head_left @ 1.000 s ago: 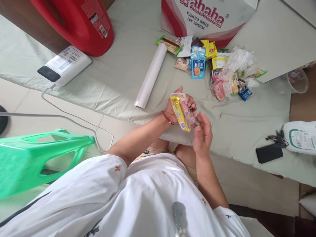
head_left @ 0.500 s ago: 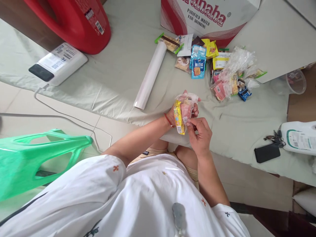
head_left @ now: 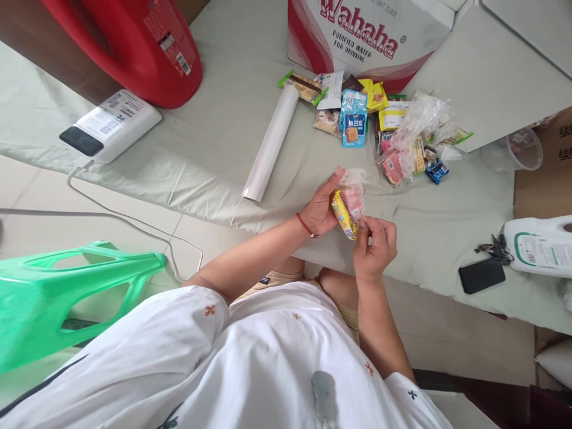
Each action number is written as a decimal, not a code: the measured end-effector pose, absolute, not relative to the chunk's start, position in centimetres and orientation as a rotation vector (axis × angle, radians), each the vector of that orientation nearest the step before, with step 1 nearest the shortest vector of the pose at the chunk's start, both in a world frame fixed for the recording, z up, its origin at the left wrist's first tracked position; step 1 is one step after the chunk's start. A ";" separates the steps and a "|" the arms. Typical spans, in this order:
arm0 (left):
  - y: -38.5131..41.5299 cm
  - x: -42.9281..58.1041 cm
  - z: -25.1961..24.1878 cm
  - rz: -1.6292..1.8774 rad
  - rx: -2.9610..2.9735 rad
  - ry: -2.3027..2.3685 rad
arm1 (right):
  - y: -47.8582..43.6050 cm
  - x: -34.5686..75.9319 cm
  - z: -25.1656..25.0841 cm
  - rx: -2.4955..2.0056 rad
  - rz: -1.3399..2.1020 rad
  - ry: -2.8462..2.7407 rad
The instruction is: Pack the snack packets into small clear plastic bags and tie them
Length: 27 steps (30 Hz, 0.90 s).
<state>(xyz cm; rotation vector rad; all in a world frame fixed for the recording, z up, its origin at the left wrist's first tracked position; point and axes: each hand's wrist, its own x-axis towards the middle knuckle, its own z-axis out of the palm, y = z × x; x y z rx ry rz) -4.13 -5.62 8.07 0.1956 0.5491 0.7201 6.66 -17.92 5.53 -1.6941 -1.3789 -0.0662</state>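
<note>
A small bundle of snack packets [head_left: 350, 207], one yellow and one pink, is wrapped in clear plastic film just past the table's near edge. My left hand [head_left: 322, 205], with a red cord at the wrist, cradles it from the left; one digit stretches along its far side, and the other fingers are mostly hidden behind it. At the near right corner, my right hand [head_left: 376, 245] pinches the film between thumb and forefinger, its other fingers curled. A roll of clear plastic film [head_left: 272, 143] lies on the cloth to the left of the bundle.
Loose snack packets [head_left: 354, 128] and a plastic-wrapped pile [head_left: 415, 143] lie before a water carton [head_left: 357, 36]. Leftward are a red jug [head_left: 179, 65], a white device [head_left: 111, 125] and a green stool [head_left: 89, 280]. A phone [head_left: 481, 275], keys and white bottle [head_left: 540, 247] are right.
Both hands and the bundle have shifted a little to the right. The left fingertips that showed around the bundle's right side are now out of sight. The camera view has tilted slightly.
</note>
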 end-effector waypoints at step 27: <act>-2.0 -3.3 3.3 0.606 0.408 0.255 | -13.1 10.5 7.0 -1.843 0.652 -1.099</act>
